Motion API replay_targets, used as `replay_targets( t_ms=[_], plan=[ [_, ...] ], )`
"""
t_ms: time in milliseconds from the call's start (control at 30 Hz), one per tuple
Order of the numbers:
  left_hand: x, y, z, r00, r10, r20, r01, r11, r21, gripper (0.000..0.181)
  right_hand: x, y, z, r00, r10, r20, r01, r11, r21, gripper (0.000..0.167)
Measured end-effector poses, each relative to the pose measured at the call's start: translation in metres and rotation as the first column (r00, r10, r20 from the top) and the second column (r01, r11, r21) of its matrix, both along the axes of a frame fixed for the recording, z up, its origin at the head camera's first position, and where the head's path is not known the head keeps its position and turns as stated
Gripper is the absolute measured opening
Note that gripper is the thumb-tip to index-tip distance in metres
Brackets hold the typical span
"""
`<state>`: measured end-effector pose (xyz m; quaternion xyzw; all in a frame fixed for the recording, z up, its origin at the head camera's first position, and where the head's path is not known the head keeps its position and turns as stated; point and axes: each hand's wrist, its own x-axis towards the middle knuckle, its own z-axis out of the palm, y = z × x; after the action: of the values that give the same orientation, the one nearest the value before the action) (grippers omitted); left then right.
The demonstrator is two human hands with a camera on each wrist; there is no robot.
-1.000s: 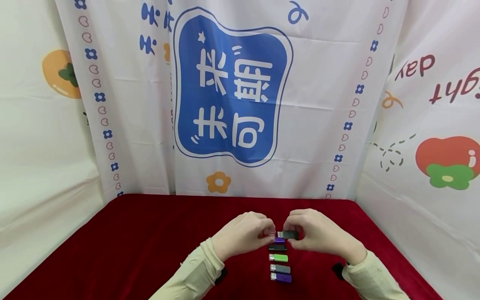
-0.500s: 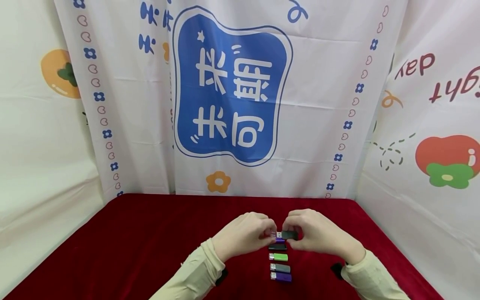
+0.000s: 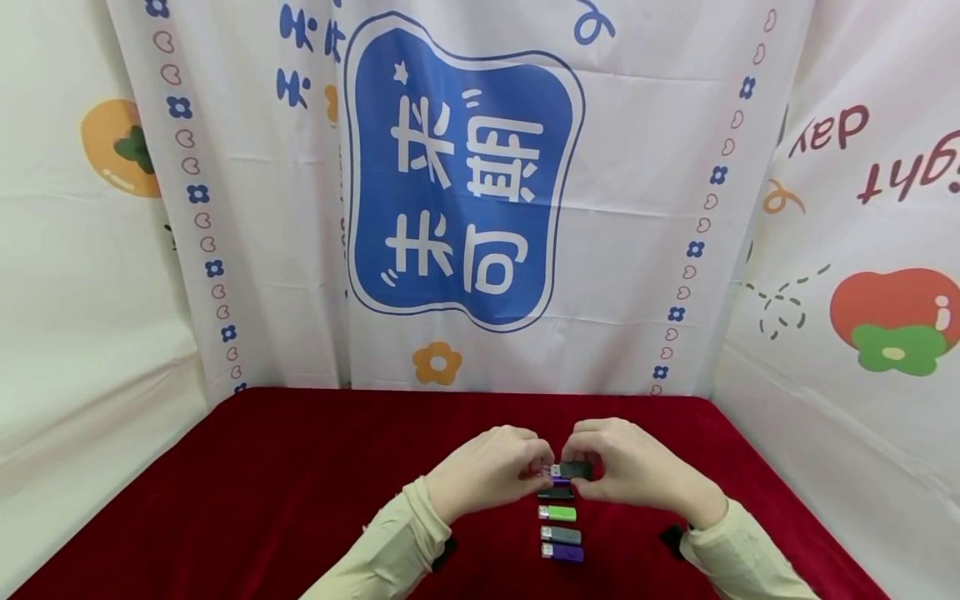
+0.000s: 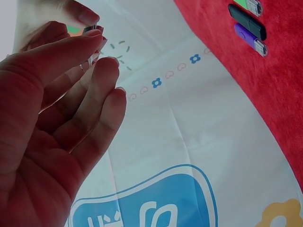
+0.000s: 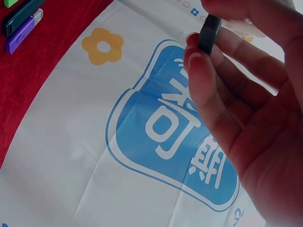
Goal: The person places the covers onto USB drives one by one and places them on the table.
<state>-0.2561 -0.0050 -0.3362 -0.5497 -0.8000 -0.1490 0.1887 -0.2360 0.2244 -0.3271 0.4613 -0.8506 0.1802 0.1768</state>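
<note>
In the head view my right hand (image 3: 637,471) pinches a dark grey USB flash drive (image 3: 576,470) by its body, the metal plug pointing left. Facing it, my left hand (image 3: 491,468) pinches a small clear cap (image 3: 547,471), mostly covered by the fingertips. The plug's end is at the cap's mouth; how far inside it sits I cannot tell. The right wrist view shows the drive's dark body (image 5: 209,34) between thumb and fingers. Both hands are held over the far end of a row of flash drives.
Down the red cloth (image 3: 300,492) run a purple drive (image 3: 560,482), a black one (image 3: 556,493), a green one (image 3: 557,513), a grey one (image 3: 561,535) and another purple one (image 3: 562,552). Printed white curtains (image 3: 637,208) stand behind and at both sides.
My right hand has shifted slightly left with the grey flash drive, bringing its plug from a small gap up to the clear cap. The left hand has stayed almost still.
</note>
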Motion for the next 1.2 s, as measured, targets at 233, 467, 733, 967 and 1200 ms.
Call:
replay_targets(
  t_ms=[233,467,733,967,1200],
  plan=[
    [0.0006,0.0005,0.0001,1.000,0.019,-0.013,-0.019,1.000,-0.012,0.011,-0.0010,-0.0029,-0.0019,1.000,0.001,0.001,-0.001,1.000,-0.004,0.021],
    [0.0010,0.0011,0.0002,1.000,0.022,-0.006,-0.022,1.000,-0.015,0.010,-0.0006,-0.0040,-0.0034,1.000,-0.006,-0.028,0.007,1.000,0.005,0.021],
    [0.0011,0.0008,-0.0018,0.996,0.081,-0.032,-0.081,0.997,-0.011,0.016,0.0002,-0.0049,-0.0041,0.999,-0.009,-0.049,0.009,1.000,0.010,0.022],
    [0.0003,-0.0005,-0.0009,0.995,0.101,-0.022,-0.102,0.995,-0.022,0.014,-0.0004,-0.0050,-0.0039,0.999,0.000,-0.054,0.001,1.000,0.010,0.021],
    [0.0007,0.0004,-0.0007,0.998,0.067,0.000,-0.067,0.997,-0.041,0.013,0.0001,-0.0061,-0.0045,0.999,0.002,-0.043,-0.001,1.000,0.019,0.020]
  ],
)
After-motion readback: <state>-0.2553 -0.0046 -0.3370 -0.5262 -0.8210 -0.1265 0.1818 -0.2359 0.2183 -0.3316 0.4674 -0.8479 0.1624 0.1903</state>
